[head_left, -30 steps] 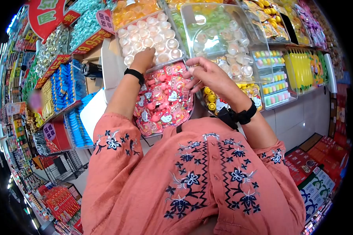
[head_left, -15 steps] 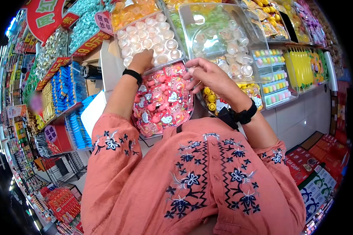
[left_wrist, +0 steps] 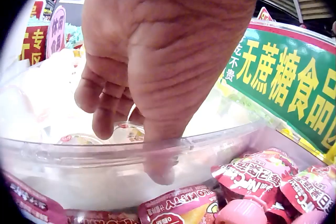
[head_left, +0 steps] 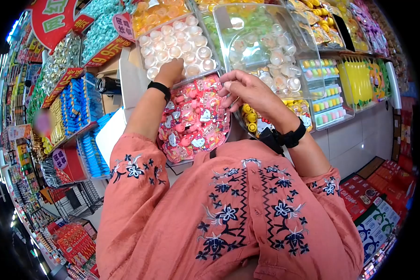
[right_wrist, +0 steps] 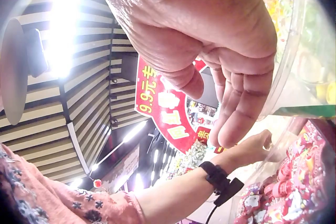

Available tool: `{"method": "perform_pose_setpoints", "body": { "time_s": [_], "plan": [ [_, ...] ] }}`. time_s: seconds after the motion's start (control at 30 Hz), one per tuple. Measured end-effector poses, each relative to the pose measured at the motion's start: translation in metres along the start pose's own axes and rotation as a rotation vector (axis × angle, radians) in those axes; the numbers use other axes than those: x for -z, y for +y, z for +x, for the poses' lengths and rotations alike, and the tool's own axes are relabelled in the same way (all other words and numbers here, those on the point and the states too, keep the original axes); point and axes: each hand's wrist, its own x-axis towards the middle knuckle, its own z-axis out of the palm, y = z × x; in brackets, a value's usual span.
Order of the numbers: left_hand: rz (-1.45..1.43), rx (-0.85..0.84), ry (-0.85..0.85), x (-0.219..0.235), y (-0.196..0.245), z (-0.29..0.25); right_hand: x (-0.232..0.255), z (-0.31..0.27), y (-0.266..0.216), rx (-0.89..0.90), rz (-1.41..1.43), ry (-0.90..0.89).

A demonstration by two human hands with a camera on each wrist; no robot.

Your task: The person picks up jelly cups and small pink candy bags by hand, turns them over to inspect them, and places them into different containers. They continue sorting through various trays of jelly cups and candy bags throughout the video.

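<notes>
My left hand [head_left: 171, 71] reaches down over the front rim of a clear tray [head_left: 200, 74] filled with rows of white jelly cups [head_left: 184, 44]. In the left wrist view the fingers [left_wrist: 105, 113] hang loosely bent just above a jelly cup [left_wrist: 127, 133], and the thumb shows through the clear wall, apart from them. My right hand [head_left: 249, 91] hovers with relaxed fingers over the right edge of a bin of pink Hello Kitty pouches [head_left: 191, 116], holding nothing. Close behind it stands a clear lid [head_left: 226, 42] over more jelly cups.
Blue-wrapped sweets [head_left: 74, 105] and a black bottle [head_left: 108, 84] are at the left. Yellow-capped pouches [head_left: 252, 121] and boxes of pastel sweets [head_left: 329, 100] stand to the right. A red sign [head_left: 56, 18] rises at the back left. Red boxes [head_left: 359, 196] are low at the right.
My left hand has shifted slightly left and down, its fingers now lower among the jelly cups. The right hand stays almost in place; the clear lid moved slightly left.
</notes>
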Motion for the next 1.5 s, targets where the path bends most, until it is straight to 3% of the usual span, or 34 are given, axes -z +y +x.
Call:
{"method": "perform_pose_setpoints", "body": {
  "time_s": [0.27,0.47,0.97,1.23,1.5],
  "plan": [
    [-0.001,0.016,-0.101,0.012,0.007,0.001,0.000,0.000,0.000,0.011,0.014,0.016],
    [-0.110,0.035,-0.064,-0.003,-0.018,0.003,0.000,-0.001,-0.001,-0.013,-0.018,-0.008],
    [-0.158,0.058,-0.137,0.006,-0.012,0.001,0.003,0.002,0.006,0.014,0.026,-0.005],
    [-0.099,0.014,-0.137,-0.005,-0.020,0.005,0.002,0.002,0.003,0.002,0.014,-0.001],
    [-0.228,0.060,-0.034,0.023,-0.010,-0.005,0.004,0.004,0.003,-0.009,-0.003,-0.012]
  ]
}}
